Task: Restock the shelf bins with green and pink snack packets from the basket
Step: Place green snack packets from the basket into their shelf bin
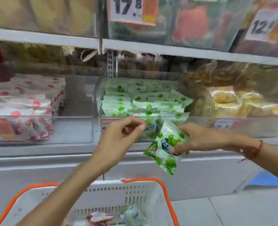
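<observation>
Right hand [198,138]: grips a green snack packet [166,148], thumb across the packet's front, fingers behind; red cord bracelet [253,150] at the wrist.
Left hand [118,141]: holds nothing, fingers loosely curled, thumb and forefinger tips near each other; raised just left of the held packet, not touching it.
Held packet: tilted, lower end hanging down, in front of the clear bin's front wall and above the basket.
Green-packet bin [95,101]: clear plastic, directly beyond both hands; stacked with rows of green packets [144,101].
Pink-packet bin [69,137]: left of the left hand; pink and white packets [25,105] piled at its left side, right part bare.
Basket [166,196]: white with orange rim, below both hands and nearest the camera; a few packets at the bottom, one greenish [133,215], one pinkish [99,216], blurred.
Bin right of the right hand: yellow wrapped goods [237,101], blurred.
Upper shelf: price tags [131,9] reading 17.8 and, further right, 12 with the rest unclear.
</observation>
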`<state>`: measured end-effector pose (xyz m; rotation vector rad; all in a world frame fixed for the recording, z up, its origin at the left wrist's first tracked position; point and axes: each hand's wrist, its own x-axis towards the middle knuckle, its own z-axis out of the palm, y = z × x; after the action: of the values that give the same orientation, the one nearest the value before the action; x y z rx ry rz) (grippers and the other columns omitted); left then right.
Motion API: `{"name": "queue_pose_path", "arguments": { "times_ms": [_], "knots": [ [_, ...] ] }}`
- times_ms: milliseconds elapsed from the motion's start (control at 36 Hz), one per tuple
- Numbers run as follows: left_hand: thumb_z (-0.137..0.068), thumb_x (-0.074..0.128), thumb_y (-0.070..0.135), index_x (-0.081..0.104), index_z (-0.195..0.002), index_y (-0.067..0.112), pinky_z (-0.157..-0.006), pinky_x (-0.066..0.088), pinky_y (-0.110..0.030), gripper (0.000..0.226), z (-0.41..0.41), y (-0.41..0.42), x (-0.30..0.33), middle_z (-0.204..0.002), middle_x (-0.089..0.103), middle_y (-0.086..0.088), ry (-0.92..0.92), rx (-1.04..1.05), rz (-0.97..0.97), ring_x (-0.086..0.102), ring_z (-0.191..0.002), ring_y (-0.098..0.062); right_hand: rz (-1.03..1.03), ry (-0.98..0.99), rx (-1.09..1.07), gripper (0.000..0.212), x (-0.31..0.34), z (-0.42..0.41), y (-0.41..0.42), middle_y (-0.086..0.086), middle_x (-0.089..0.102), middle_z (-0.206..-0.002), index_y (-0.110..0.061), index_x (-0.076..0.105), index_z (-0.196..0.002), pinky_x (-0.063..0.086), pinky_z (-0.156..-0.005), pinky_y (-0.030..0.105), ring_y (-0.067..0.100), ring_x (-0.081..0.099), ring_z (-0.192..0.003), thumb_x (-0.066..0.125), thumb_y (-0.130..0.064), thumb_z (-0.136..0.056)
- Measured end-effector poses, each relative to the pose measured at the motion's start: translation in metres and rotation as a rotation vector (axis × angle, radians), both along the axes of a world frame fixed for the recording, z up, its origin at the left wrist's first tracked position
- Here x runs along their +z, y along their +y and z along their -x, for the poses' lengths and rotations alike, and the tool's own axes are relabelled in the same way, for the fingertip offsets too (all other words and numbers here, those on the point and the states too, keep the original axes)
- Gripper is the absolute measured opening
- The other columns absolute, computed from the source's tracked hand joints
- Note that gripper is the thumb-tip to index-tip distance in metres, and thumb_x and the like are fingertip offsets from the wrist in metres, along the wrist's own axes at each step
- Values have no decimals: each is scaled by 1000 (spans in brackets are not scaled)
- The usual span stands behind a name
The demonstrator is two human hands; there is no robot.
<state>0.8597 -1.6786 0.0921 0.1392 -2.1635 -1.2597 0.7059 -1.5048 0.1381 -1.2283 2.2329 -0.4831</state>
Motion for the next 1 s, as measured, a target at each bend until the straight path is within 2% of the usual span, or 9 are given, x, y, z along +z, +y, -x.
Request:
{"name": "queue_pose_path", "arguments": {
  "times_ms": [83, 139, 278, 389, 639, 750, 806, 917, 1000],
  "knots": [
    [-93, 60, 30, 68, -93, 29, -74, 46, -22, 9, 26, 1, 40, -89, 66, 18, 129, 114, 271, 57, -86, -1, 224, -21, -153, 24, 33, 15, 27, -9, 71, -94, -20, 62, -106, 52, -73, 19, 3, 65, -83, 71, -21, -83],
    [-93, 55, 35, 65, -103, 32, -81, 42, -23, 15, 47, 0, 59, -98, 61, 23, 107, 149, 465, 53, -97, 1, 325, -14, -274, 23, 49, 30, 35, -9, 71, -94, -22, 60, -108, 52, -77, 25, 9, 66, -88, 66, -16, -87],
    [-97, 43, 46, 44, -137, 32, -103, 34, -34, 42, 95, -11, 53, -137, 49, 13, -276, 149, 735, 38, -129, -10, 375, 226, -541, 35, 68, 65, 20, 5, 60, -111, -12, 46, -122, 46, -55, 19, 16, 58, -85, 61, -20, -91],
    [-98, 31, 54, 39, -142, 27, -106, 34, -34, 52, 105, -16, 37, -143, 45, 7, -438, 150, 728, 35, -133, -12, 82, 673, -474, 38, 66, 92, -10, 18, 56, -121, -9, 41, -116, 38, -74, 34, 37, 55, -109, 60, -29, -90],
    [-97, 25, 57, 34, -144, 28, -109, 30, -33, 55, 109, -19, 38, -147, 38, 10, -475, 103, 731, 27, -136, -8, -353, 876, -177, 43, 45, 124, -65, 13, 51, -134, -14, 42, -133, 43, -94, 34, 29, 51, -122, 53, -23, -93],
    [-97, 22, 58, 33, -144, 28, -110, 28, -33, 57, 109, -20, 37, -147, 36, 11, -485, 91, 736, 26, -136, -8, -379, 1007, -213, 65, 27, 129, -69, 23, 15, -154, -8, 13, -149, 30, -109, 41, 37, 19, -142, 47, -12, -94],
    [-97, 21, 58, 33, -144, 27, -110, 27, -33, 57, 110, -20, 37, -148, 35, 11, -489, 88, 746, 26, -136, -8, -351, 1036, -262, 70, 21, 130, -71, 28, 14, -153, -1, 2, -149, 34, -106, 43, 39, 20, -141, 44, -7, -93],
    [-97, 19, 58, 32, -145, 28, -110, 25, -32, 58, 110, -22, 36, -147, 35, 12, -480, 81, 760, 25, -136, -8, -391, 874, -226, 42, 20, 141, -73, 15, 53, -130, -7, 40, -134, 44, -85, 34, 31, 52, -117, 48, -9, -92],
    [-97, 19, 57, 32, -145, 28, -110, 25, -32, 58, 110, -22, 35, -147, 35, 13, -473, 79, 765, 25, -136, -7, -424, 745, -210, 53, 28, 148, -76, 13, 52, -134, -13, 35, -141, 42, -79, 29, 29, 54, -114, 50, -10, -91]
  ]
}}
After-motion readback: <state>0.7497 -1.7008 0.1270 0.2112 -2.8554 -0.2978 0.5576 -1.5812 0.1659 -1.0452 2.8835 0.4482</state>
